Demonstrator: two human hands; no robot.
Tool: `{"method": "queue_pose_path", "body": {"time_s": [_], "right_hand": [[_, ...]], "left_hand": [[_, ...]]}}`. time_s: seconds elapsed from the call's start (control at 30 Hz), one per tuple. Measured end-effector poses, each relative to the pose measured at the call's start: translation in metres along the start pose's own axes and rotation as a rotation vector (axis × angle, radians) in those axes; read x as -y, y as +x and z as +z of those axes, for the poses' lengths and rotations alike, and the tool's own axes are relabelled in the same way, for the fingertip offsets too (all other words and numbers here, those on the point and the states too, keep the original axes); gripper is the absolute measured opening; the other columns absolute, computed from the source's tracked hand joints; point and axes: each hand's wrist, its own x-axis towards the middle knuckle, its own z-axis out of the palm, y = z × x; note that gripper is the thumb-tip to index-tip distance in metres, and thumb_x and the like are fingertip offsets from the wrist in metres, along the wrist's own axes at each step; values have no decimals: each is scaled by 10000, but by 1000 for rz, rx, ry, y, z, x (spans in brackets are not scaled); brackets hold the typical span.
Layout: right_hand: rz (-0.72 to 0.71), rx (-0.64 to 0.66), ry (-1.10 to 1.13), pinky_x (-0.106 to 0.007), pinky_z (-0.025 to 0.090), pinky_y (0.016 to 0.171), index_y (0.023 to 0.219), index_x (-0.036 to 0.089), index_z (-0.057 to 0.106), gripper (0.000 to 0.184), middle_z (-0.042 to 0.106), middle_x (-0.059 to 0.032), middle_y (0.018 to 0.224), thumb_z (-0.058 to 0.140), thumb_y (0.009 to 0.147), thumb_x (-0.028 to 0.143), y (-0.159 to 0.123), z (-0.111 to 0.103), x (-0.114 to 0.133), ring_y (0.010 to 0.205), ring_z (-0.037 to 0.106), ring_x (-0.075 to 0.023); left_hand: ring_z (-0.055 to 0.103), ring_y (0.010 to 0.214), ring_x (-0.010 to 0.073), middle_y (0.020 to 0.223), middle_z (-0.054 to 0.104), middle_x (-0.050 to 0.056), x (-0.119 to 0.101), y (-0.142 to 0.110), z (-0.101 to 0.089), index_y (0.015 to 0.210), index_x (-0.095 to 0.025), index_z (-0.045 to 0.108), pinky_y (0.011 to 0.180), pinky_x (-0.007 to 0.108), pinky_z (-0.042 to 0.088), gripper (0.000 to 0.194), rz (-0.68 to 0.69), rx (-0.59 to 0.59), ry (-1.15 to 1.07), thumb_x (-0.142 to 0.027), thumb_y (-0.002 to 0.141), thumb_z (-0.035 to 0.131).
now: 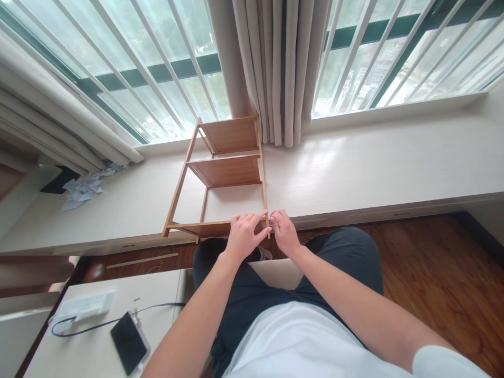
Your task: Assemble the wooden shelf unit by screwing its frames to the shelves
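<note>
A light-brown wooden shelf rack [232, 171] with three boards stands at the window ledge, its near end by my knees. My left hand [244, 231] is closed on the near right corner, fingers over the lowest board and thumb against the right-hand post. Just right of that post, my right hand [282, 228] is closed in a pinch. A small thin metal piece shows between its fingers, pointing at the post; its exact kind is too small to tell.
The white window ledge [378, 163] runs across in front of me, with crumpled papers [82, 190] at its left. Beige curtains [275, 68] hang behind the rack. At lower left, a white table [157, 286] bears a phone [129, 341], a cable and a power strip [84, 308].
</note>
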Motion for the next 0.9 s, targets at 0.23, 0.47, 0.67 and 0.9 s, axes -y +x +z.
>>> {"method": "queue_pose_path", "body": {"time_s": [0.23,0.47,0.67,0.9], "right_hand": [[-43,45,-165,-286,410,699,875,229,567,360,564,-55,887,311,1079,379,1,-3,-5,792,541,-193],[-111,137,-275,-266,349,641,882,230,598,340,591,-47,896,348,1079,350,10,-15,-9,752,527,-175],[-101,115,-278,-274,370,673,910,224,603,377,608,-58,901,323,1088,401,8,-13,-6,795,549,-189],[-43,69,-168,-290,395,701,884,230,585,418,603,-52,860,309,1083,471,3,-7,-6,762,533,-193]], "left_hand": [[657,1114,231,1182,738,50,1,-1,1,1346,-254,609,991,380,369,490,-13,-48,-64,-431,906,732],[658,1129,231,1182,737,54,9,2,-3,1316,-257,634,999,377,385,475,-12,-14,-107,-432,891,753],[665,1094,208,1153,743,49,13,1,0,1252,-259,680,996,374,392,265,11,-24,-91,-294,1001,600],[676,1050,194,1117,757,39,10,2,3,1180,-278,730,947,375,402,244,-13,-46,-65,-251,1016,551]]}}
